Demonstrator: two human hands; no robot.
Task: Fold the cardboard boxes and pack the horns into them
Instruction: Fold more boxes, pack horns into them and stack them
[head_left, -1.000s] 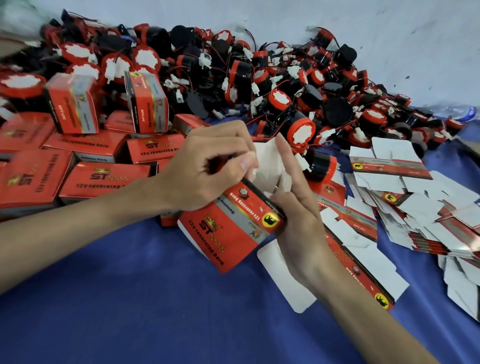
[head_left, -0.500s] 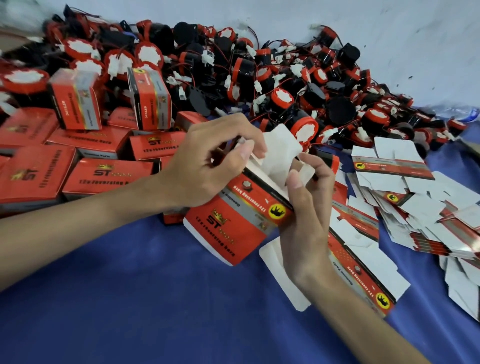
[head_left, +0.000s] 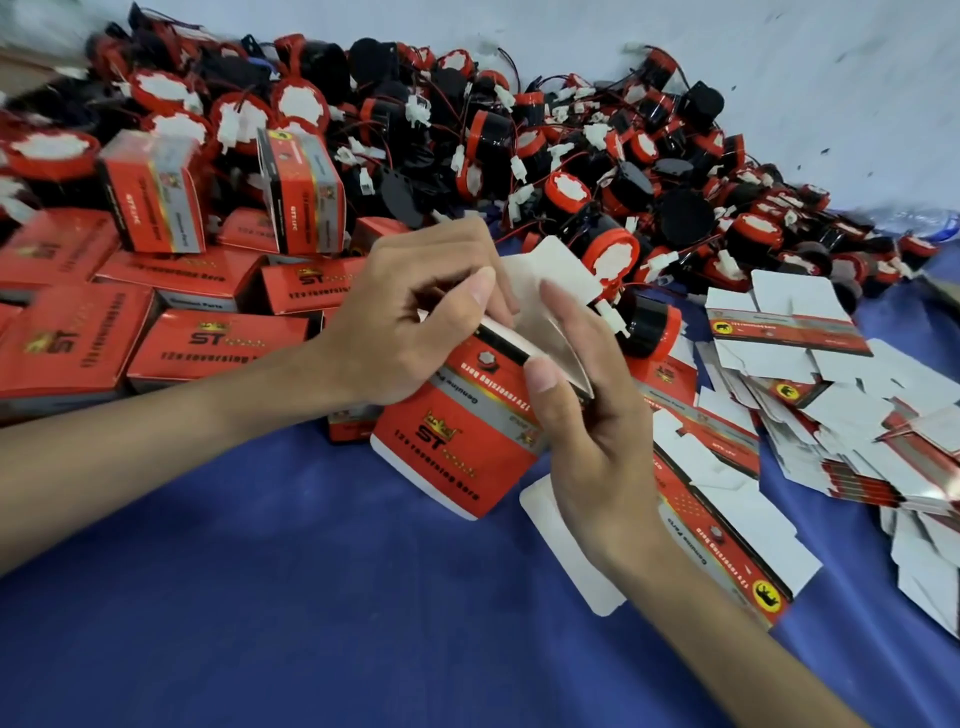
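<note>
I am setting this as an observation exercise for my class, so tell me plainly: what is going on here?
A person is folding a red cardboard box over a blue cloth. The left hand grips the box's top end, while the right hand holds its side and works the white flaps, which are not yet closed. Behind lies a big pile of loose red and black horns. Finished boxes sit to the left, and flat unfolded boxes are stacked to the right.
</note>
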